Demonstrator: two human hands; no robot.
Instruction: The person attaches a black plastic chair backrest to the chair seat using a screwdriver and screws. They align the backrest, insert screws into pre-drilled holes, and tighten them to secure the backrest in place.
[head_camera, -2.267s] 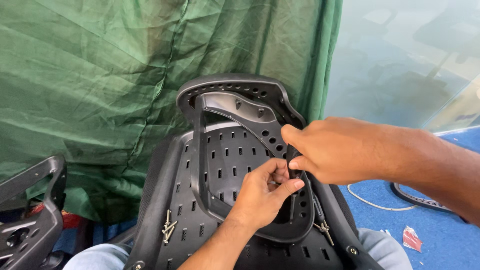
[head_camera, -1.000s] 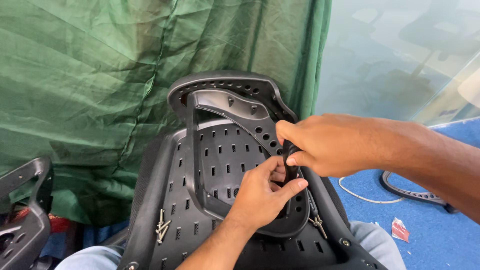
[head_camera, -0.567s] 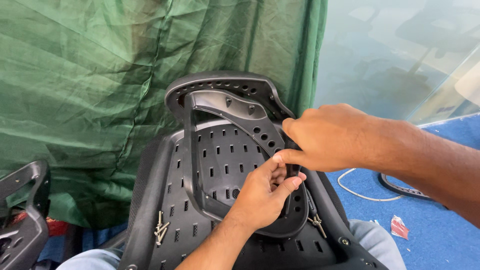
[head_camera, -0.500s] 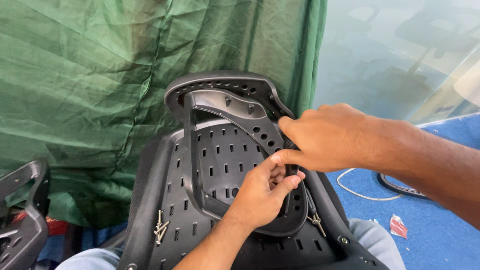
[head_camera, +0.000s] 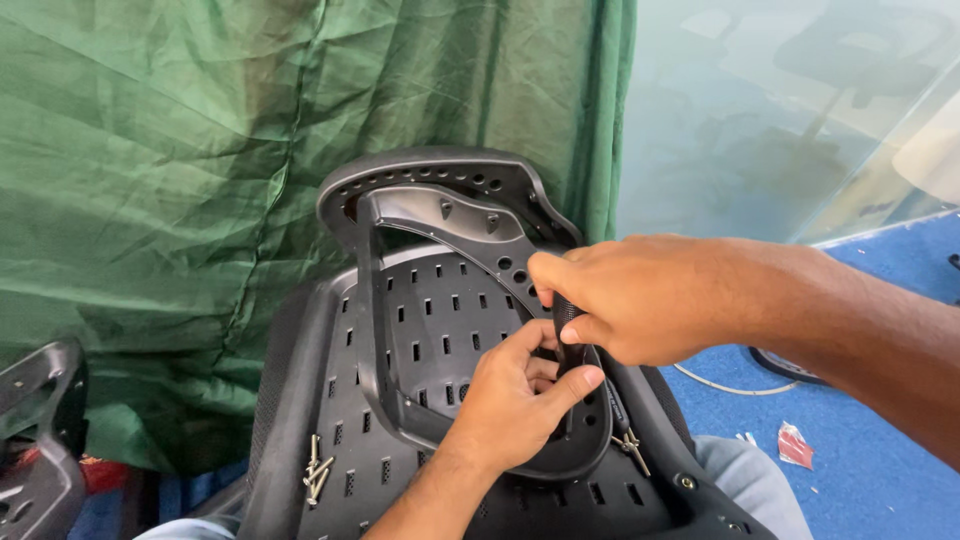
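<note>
A black perforated plastic chair back (head_camera: 300, 400) rests tilted on my lap. A black curved frame piece (head_camera: 420, 215) lies on top of it. My right hand (head_camera: 650, 300) reaches in from the right and is closed around a short black tool handle (head_camera: 567, 318) standing upright at the frame's right side. My left hand (head_camera: 510, 405) comes up from below. Its thumb and fingers pinch the lower end of the same tool, against the frame. The tool's tip is hidden behind my fingers.
Loose screws (head_camera: 316, 470) lie on the chair back at lower left, and more screws (head_camera: 630, 445) at the right of the frame. A green cloth (head_camera: 180, 200) hangs behind. Another black chair part (head_camera: 40, 440) sits at far left. A cable (head_camera: 730, 385) lies on the blue floor.
Both hands stay at the same spot on the frame's right side. My right hand's fingers have shifted around the tool handle, and the view has drifted slightly.
</note>
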